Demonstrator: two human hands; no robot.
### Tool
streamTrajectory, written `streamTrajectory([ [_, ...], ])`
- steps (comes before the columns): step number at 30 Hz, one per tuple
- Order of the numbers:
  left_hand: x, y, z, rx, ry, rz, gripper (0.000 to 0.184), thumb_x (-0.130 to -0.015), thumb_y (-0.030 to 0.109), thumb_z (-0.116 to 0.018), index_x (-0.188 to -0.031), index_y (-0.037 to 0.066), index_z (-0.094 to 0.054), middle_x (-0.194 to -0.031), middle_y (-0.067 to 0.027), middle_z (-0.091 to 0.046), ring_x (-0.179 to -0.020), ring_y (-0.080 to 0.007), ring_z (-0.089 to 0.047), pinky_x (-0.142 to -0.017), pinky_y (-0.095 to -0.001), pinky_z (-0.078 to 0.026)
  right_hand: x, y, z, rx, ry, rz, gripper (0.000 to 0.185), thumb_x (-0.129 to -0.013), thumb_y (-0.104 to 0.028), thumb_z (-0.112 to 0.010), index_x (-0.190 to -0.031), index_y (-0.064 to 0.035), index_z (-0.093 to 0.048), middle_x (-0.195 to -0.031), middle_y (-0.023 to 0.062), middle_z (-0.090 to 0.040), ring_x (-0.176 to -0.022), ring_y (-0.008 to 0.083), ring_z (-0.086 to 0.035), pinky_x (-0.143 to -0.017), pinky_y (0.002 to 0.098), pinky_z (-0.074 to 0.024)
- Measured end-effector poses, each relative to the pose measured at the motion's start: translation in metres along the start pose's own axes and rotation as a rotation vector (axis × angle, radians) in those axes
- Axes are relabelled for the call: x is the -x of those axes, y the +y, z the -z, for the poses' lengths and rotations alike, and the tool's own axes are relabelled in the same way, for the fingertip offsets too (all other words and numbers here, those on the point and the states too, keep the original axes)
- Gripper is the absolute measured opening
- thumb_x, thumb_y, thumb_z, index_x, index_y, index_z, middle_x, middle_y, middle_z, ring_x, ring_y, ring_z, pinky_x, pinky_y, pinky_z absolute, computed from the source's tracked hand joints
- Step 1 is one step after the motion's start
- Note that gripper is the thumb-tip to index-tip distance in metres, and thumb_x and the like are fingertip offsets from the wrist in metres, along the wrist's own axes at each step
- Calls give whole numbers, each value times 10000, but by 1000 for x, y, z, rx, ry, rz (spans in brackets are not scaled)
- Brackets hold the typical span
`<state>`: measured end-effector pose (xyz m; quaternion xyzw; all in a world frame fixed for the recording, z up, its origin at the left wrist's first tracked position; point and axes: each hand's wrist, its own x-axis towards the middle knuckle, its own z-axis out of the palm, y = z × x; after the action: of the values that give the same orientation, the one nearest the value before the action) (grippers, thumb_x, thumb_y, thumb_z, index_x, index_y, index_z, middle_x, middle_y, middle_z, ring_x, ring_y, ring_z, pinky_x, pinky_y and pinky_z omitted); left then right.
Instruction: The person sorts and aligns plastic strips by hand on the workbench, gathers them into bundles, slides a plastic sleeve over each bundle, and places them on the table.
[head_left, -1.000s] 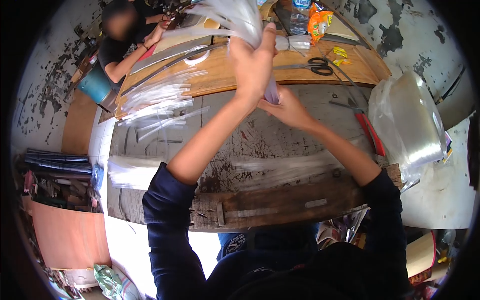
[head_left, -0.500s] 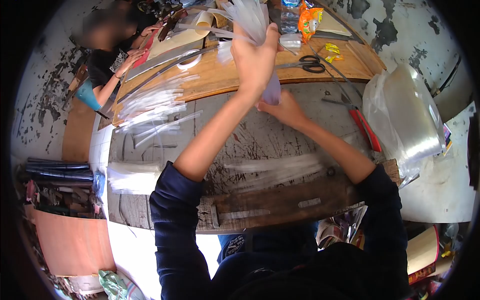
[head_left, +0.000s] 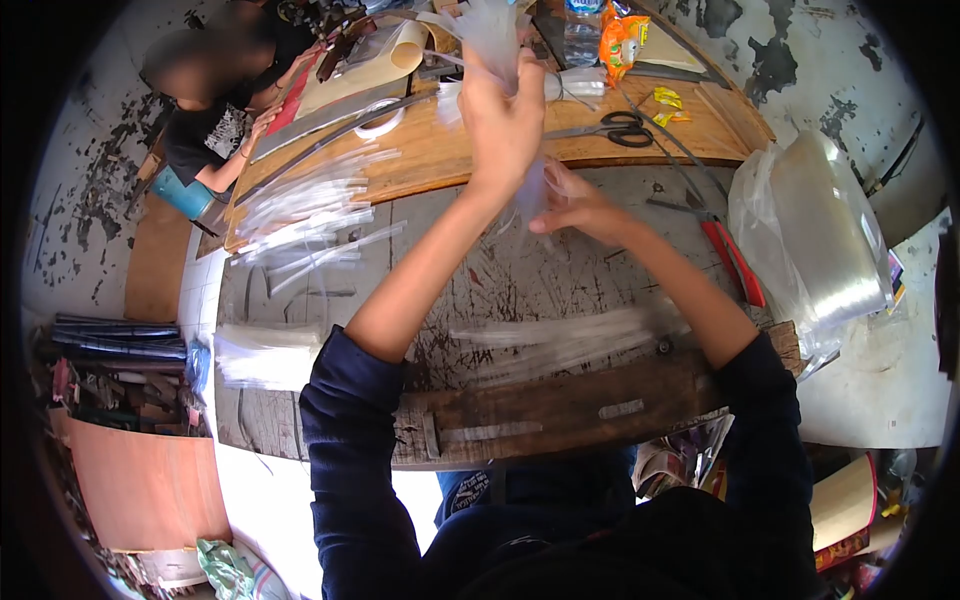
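Biggest first: the scarred grey workbench (head_left: 440, 275) fills the middle, w/ a varnished plywood board (head_left: 430, 160) along its far side. To the R sits a fat roll of clear plastic sheet (head_left: 825, 235), partly in a bag; to the L, a loose heap of clear plastic strips (head_left: 305, 205) straddles board and bench. The main item, a bundle of clear plastic strips (head_left: 490, 35), is up off the bench, roughly upright over the board's near edge, top ends fanned out. The L hand (head_left: 500, 125) is wrapped tight round its middle; the R hand (head_left: 585, 208) is at the lower end, thumb and fingers apart (can't tell if they actually press on it). Step now, prob.: handling the bundle as one piece, L gripping, R tending the bottom. Next move, I'd judge, calls for a firm L hold so no strip slips, and R fingers closing evenly round the tail w/o kinking it. Smaller stuff: black-handled scissors (head_left: 625, 128) lie on the board beyond the R hand, and a white tape roll (head_left: 378, 122) sits off to the L.
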<state>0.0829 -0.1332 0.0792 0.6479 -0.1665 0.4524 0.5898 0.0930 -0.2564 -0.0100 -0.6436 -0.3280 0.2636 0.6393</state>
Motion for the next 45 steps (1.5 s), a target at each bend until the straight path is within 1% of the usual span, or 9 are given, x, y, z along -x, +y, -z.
streamTrajectory([
  [4,-2,-6,6,73,-16,100,251,-845,66,-496,-1083,-10,-468,-813,-119,-601,-680,-167,-567,-606,-295,-454,1,-14,4,-8,38,30,1144,-586,-327,-811,-1403,-5,-78,-1382,218,-255,-1326,287,-206,-1070,394,-184],
  [16,-4,4,-7,121,-6,48,210,-887,88,-466,-1065,-24,-464,-649,-11,-481,-498,-63,-440,-439,-215,-371,10,-66,-2,194,43,284,995,-614,-253,-780,-1381,5,-202,-1361,173,-327,-1292,256,-296,-1076,368,-191],
  [18,-6,5,-8,101,-14,20,210,-885,85,-467,-1065,-23,-465,-647,-12,-484,-499,-63,-441,-440,-214,-372,9,-74,0,-188,-86,313,892,-667,-240,-743,-1357,20,-242,-1332,170,-371,-1268,243,-336,-1061,366,-221],
  [23,-5,4,-6,-21,-40,-74,211,-886,85,-470,-1068,-21,-463,-637,-10,-487,-502,-61,-442,-441,-213,-373,12,-62,25,-624,-91,226,811,-802,-574,-388,-1363,0,-273,-1314,152,-407,-1273,236,-326,-1014,458,-254],
  [26,-2,-2,-4,45,-34,27,240,-844,60,-496,-1071,-7,-456,-824,-142,-601,-657,-217,-580,-626,-312,-460,12,-63,34,-450,-76,258,788,-776,-483,-534,-1370,-33,-278,-1303,140,-420,-1281,231,-315,-1001,432,-285],
  [28,-2,-3,-5,32,-24,-2,203,-893,82,-457,-1071,-17,-458,-625,-6,-483,-503,-59,-440,-441,-208,-360,8,-59,20,-115,-10,312,780,-750,-398,-603,-1366,-43,-282,-1309,145,-410,-1280,226,-317,-989,409,-306],
  [32,1,6,-14,109,-30,34,201,-895,82,-457,-1071,-16,-459,-623,-7,-481,-501,-61,-439,-441,-208,-360,-11,-21,-23,376,362,449,625,-688,-160,-719,-1232,-28,-441,-1157,155,-533,-1105,206,-497,-854,332,-422],
  [38,4,33,-8,235,-59,159,222,-845,66,-531,-1039,-22,-467,-762,-81,-576,-631,-131,-541,-594,-278,-452,-16,-15,-40,94,506,350,264,-744,-179,-679,-893,21,-591,-730,79,-636,-672,149,-591,-633,294,-452],
  [45,22,23,-11,100,-25,171,236,-815,107,-608,-970,-15,-479,-739,-72,-585,-636,-127,-582,-540,-232,-433,-8,6,-44,217,502,329,269,-754,-172,-670,-905,34,-585,-754,92,-632,-681,137,-584,-629,298,-454],
])
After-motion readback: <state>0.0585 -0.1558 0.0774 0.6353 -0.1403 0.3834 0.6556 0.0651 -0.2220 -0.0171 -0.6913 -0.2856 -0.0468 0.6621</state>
